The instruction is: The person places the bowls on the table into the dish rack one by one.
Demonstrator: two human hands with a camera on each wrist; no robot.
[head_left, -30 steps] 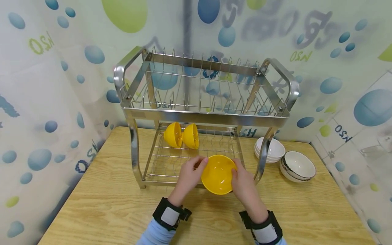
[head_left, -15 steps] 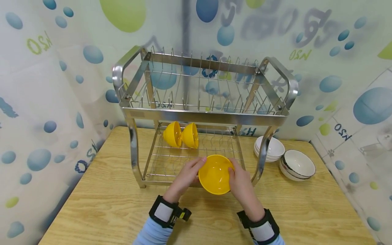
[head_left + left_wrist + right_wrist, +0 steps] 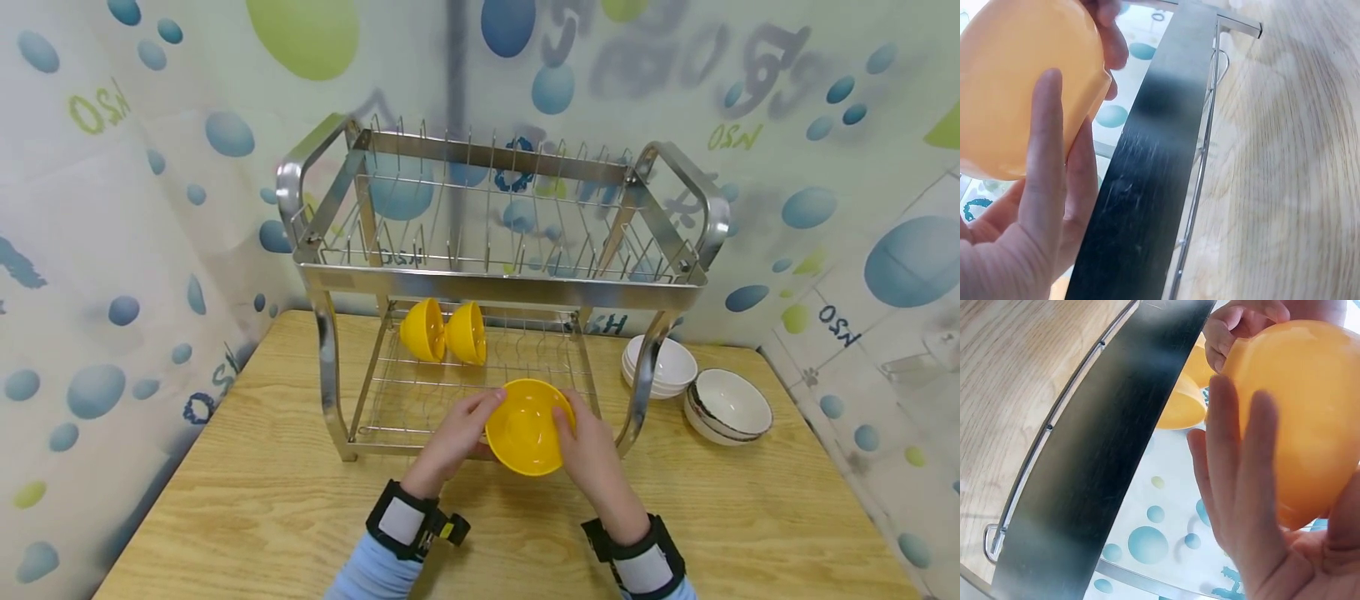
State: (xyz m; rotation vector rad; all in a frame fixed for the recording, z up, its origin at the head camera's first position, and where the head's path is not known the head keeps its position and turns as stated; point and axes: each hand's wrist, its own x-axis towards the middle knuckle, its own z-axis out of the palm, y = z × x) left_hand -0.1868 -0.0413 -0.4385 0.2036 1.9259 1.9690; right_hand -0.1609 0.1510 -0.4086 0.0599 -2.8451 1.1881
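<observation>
Left hand (image 3: pixel 459 433) and right hand (image 3: pixel 590 442) pinch a round yellow bowl (image 3: pixel 527 433) near the silver metal rack's (image 3: pixel 495 287) front edge. Racking seems underway; tilting looks next.

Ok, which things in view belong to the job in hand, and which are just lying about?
Likely part of the job:
- held yellow bowl
- dish rack
- two yellow bowls on its lower tier

Seemingly just lying about:
- stacked plain white bowls
- stacked dark-rimmed bowls
- patterned curtain
</observation>
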